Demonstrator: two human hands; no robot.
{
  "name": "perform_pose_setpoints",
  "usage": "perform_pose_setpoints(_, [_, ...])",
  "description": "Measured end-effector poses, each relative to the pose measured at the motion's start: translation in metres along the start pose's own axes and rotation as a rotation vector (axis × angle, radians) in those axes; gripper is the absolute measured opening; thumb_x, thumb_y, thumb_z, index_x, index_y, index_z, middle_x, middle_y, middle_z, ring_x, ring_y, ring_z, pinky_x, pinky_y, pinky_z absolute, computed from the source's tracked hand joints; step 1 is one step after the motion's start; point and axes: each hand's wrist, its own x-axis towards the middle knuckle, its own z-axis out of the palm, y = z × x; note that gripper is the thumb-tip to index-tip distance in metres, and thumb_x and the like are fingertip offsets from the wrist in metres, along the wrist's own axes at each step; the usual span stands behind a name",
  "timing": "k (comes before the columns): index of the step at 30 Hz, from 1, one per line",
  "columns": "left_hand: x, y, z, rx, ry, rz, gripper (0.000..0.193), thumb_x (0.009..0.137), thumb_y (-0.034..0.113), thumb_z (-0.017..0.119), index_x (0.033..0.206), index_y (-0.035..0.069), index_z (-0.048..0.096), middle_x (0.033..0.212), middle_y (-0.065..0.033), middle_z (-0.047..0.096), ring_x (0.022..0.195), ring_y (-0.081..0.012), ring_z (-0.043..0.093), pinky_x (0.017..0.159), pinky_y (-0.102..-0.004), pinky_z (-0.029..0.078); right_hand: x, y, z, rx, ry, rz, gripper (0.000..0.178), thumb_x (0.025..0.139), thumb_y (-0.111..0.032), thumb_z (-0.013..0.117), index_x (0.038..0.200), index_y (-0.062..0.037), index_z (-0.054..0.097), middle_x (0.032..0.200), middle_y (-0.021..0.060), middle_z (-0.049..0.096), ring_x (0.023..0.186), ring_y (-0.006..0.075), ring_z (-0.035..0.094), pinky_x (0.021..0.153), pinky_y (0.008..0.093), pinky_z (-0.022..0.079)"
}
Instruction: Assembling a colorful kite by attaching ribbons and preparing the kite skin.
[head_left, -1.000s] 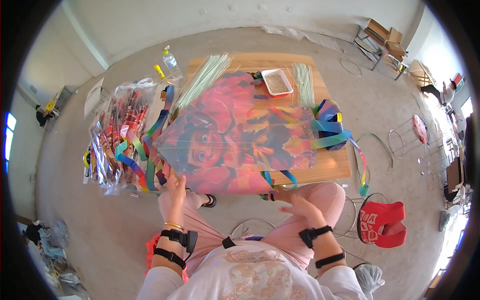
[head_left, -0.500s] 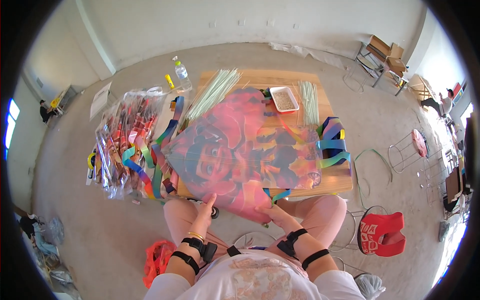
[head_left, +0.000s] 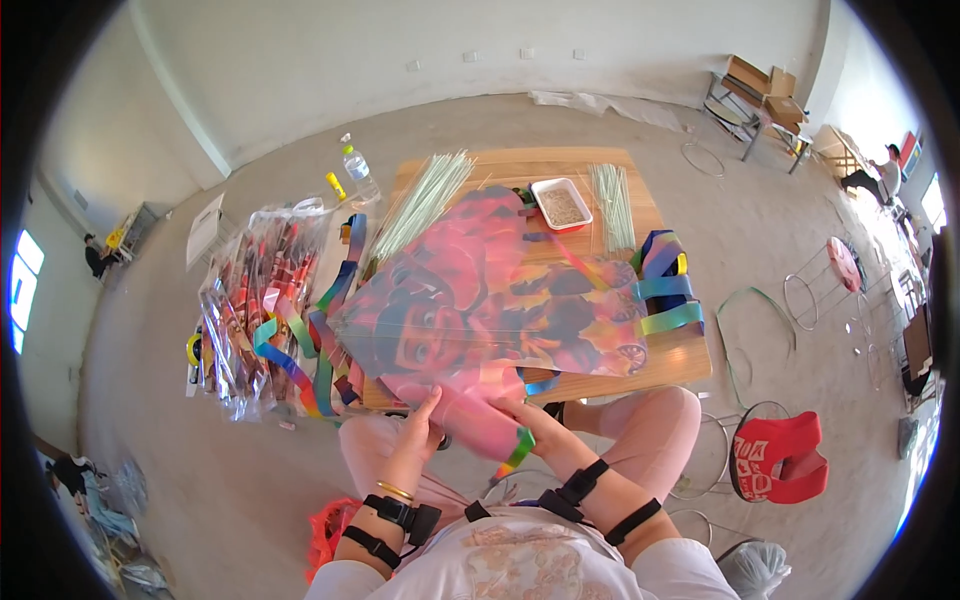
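A large printed kite (head_left: 440, 300) in pink, red and orange, with a cartoon figure on it, lies across the wooden table (head_left: 560, 160). Its near wing hangs over the table's front edge above my lap and is bent up. My left hand (head_left: 424, 424) grips that wing from its left side, thumb on top and fingers underneath. On the other side my right hand (head_left: 528, 415) holds the wing's edge, its fingers partly hidden behind the sheet. A green and rainbow ribbon end (head_left: 522, 446) dangles from the wing's corner. Rainbow ribbon tails (head_left: 672, 290) hang at the table's right.
Thin pale sticks (head_left: 425, 205) lie in bundles at the back. A white tray (head_left: 562, 204) of small bits stands between them. Clear-bagged kites (head_left: 260, 310), a water bottle (head_left: 358, 172) and a yellow tube (head_left: 335, 185) are at left. A red-covered stool (head_left: 780, 460) stands at right.
The near wing has been turned up and its ribbon-ended corner has swung toward me. My right hand has shifted slightly up and left; my left hand still grips the wing.
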Motion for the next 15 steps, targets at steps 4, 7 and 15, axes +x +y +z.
perform_pose_setpoints(4, [0.012,0.016,0.027,0.060,0.058,0.033,0.050,0.083,0.031,0.071,0.123,0.008,0.052,0.115,-0.0043,0.060,0.108,-0.0195,0.056,0.091,-0.0376,0.044,0.002,0.001,0.008,-0.006,-0.114,-0.034,0.042,0.091,-0.028,0.060,0.124,-0.0028,0.052,0.113,0.0073,0.061,0.100,0.0173,0.061,0.084,0.0327,0.051])
perform_pose_setpoints(7, [0.024,0.034,0.024,0.150,0.095,0.016,0.041,0.084,0.026,0.068,0.118,0.009,0.055,0.114,-0.0057,0.060,0.106,-0.0220,0.057,0.092,-0.0405,0.044,0.002,0.006,0.009,-0.054,-0.076,-0.053,0.039,0.093,-0.027,0.058,0.122,-0.0018,0.053,0.112,0.0080,0.062,0.097,0.0163,0.062,0.084,0.0321,0.051])
perform_pose_setpoints(15, [0.033,0.093,0.047,0.240,0.137,0.007,0.040,0.082,0.025,0.069,0.114,0.005,0.056,0.109,-0.0079,0.062,0.100,-0.0234,0.060,0.088,-0.0390,0.049,-0.042,-0.032,-0.031,-0.648,-0.204,0.006,0.049,0.091,-0.036,0.060,0.122,0.0013,0.052,0.111,0.0091,0.061,0.095,0.0199,0.060,0.082,0.0322,0.049])
